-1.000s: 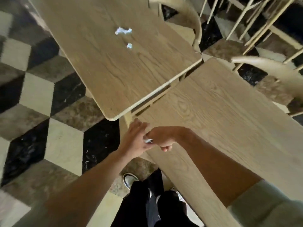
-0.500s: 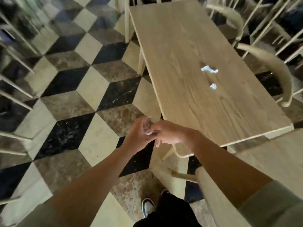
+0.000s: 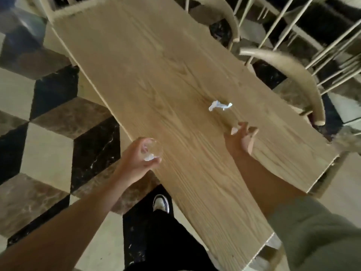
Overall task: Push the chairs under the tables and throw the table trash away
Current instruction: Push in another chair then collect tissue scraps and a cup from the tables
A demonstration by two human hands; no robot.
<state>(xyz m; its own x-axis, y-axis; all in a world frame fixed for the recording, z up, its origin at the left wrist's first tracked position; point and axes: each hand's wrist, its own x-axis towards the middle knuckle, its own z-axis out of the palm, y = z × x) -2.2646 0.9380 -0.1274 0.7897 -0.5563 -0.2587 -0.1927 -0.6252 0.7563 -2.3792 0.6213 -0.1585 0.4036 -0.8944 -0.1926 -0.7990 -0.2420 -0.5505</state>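
Note:
A long light-wood table (image 3: 156, 79) runs from the far left to the near right. On it lies a crumpled white paper (image 3: 219, 105). Nearer to me is a small white paper scrap (image 3: 234, 131), and my right hand (image 3: 241, 138) is over it with fingers spread, the thumb tip at the scrap. At the table's left edge my left hand (image 3: 136, 159) grips a clear plastic cup (image 3: 153, 151) that holds a bit of white paper. A curved-back wooden chair (image 3: 293, 75) stands along the table's far side, set off from the edge.
A second chair (image 3: 224, 14) stands further along the same side, with more pale chair legs and spindles (image 3: 322, 45) behind. The floor is a cube-pattern tile (image 3: 48, 133) in black, brown and cream. My shoe (image 3: 161, 202) and dark trousers are below the table edge.
My hands were joined at the cup; now they have parted. The right hand has reached out over the table to the small scrap, and the view has swung closer over the table.

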